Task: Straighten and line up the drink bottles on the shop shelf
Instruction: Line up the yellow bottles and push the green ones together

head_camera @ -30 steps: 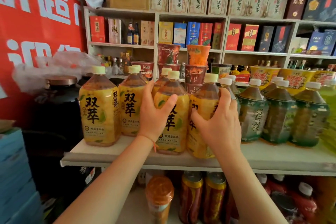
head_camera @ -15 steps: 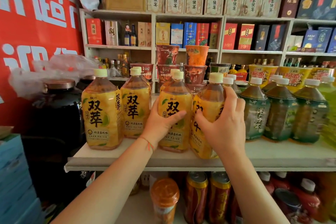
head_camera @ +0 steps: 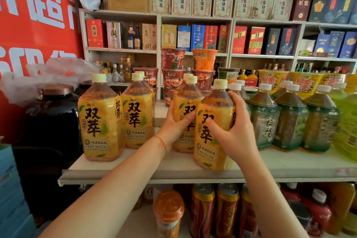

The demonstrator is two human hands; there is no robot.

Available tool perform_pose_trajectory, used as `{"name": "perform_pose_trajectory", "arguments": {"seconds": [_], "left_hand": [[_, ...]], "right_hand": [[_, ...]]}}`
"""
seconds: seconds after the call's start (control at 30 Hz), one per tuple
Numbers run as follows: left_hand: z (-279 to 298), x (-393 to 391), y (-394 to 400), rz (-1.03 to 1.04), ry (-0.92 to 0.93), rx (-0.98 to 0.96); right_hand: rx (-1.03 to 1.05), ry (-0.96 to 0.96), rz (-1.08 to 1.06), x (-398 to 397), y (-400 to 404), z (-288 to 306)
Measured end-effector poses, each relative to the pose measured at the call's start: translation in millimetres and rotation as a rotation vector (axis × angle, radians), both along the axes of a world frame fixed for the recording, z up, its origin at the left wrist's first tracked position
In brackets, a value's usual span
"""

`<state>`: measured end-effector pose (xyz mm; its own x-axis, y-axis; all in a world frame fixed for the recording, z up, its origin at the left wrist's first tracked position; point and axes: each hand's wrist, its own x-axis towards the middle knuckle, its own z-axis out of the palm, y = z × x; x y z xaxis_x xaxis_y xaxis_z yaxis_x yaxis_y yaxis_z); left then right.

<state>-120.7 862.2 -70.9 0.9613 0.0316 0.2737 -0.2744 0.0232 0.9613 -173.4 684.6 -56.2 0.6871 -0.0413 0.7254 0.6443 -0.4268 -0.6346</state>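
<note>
Currently our left hand [head_camera: 174, 125] grips one amber-filled yellow bottle [head_camera: 186, 114] while, at its 3 o'clock, our right hand [head_camera: 234, 131] grips another yellow-labelled bottle [head_camera: 214, 133].

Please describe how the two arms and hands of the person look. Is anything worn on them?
Both forearms are bare, with no sleeves or gloves in view. The left hand has a thin orange-red string bracelet at its wrist. The right hand wears nothing visible.

On the shelf [head_camera: 135, 168], two bottles [head_camera: 100, 120] stand near its left edge; right of a gap, a third [head_camera: 188, 102] stands behind and left of a fourth [head_camera: 214, 127], nearest the front edge
</note>
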Motion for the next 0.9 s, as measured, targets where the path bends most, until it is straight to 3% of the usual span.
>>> {"name": "perform_pose_trajectory", "arguments": {"seconds": [0.23,0.37,0.43,0.5,0.57,0.63,0.7,0.77,0.83,0.9], "left_hand": [[2.2,9.2,-27.3,0.155,0.016,0.055],[17.7,-22.9,-20.6,0.112,0.01,0.344],[20.2,-43.2,-2.1,0.24,-0.245,0.545],[24.8,-65.8,20.2,0.566,-0.652,0.657],[25.6,-74.4,52.1,0.908,-0.941,0.706],[28.7,-79.8,82.5,1.158,-0.929,0.677],[27.8,-80.4,112.5,1.263,-0.802,0.626],[24.8,-82.3,133.4,1.165,-0.641,0.553],[21.8,-81.6,147.5,0.954,-0.431,0.422],[18.3,-78.6,158.6,0.864,-0.374,0.397]], "right_hand": [[-0.011,-0.184,-0.254,4.6,16.7,-16.1],[-0.015,-0.287,-0.467,2.2,26.4,-18.9],[-0.007,-0.492,-0.519,-5.0,39.1,-17.8],[-0.022,-0.691,-0.478,-11.6,56.7,-15.3],[-0.079,-0.731,-0.336,-12.6,84.3,-11.8],[-0.164,-0.513,-0.161,-12.4,112.0,-4.7],[-0.196,-0.057,0.004,-3.4,137.0,3.8],[-0.126,0.31,0.166,13.0,156.5,10.3],[-0.074,0.448,0.248,31.1,172.7,12.2],[-0.032,0.524,0.28,43.1,184.1,12.0]]}}
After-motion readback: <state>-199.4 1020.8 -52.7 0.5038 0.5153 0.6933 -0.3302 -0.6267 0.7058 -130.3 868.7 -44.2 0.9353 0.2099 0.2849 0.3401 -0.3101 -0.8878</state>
